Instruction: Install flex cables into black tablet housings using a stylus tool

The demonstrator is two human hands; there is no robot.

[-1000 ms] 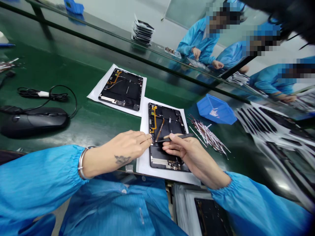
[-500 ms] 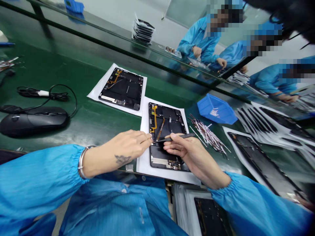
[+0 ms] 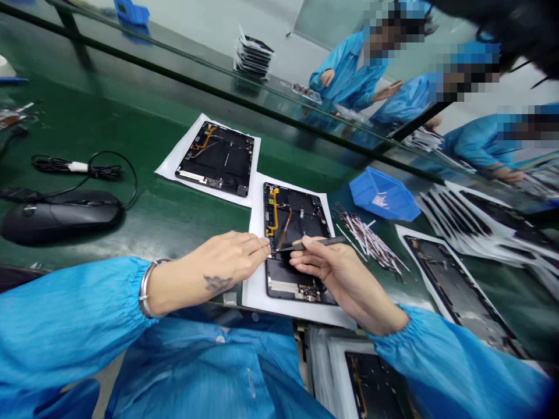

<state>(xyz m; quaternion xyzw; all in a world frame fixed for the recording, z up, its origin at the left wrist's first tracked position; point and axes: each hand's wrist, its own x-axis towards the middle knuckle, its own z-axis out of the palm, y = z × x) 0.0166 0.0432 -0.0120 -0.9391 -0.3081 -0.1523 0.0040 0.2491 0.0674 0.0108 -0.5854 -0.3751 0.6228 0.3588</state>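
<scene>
My right hand (image 3: 329, 265) holds dark tweezers (image 3: 325, 241) in a pinch. Their tips reach the left edge of a black tablet back housing (image 3: 297, 267), close to the fingertips of my left hand (image 3: 238, 256). The left fingers are together and bent at that edge; the thumb and whatever lies under the tips are hidden. Inside the housing are an orange flex cable (image 3: 275, 212), a slanting brown strip (image 3: 285, 229) and a small circuit board (image 3: 309, 292). Under the housing lies a white foam sheet (image 3: 255, 294).
A second housing (image 3: 218, 157) lies behind on its own sheet. To the right are thin strips (image 3: 371, 238), a blue bin (image 3: 384, 195) and more housings (image 3: 458, 285). A mouse (image 3: 63, 215) sits left. Co-workers in blue (image 3: 345, 70) work beyond the glass partition.
The tweezer tips have shifted slightly left, towards my left fingertips. Beyond the glass, a co-worker's hands have moved apart. At the far right, a hand has left the housing there.
</scene>
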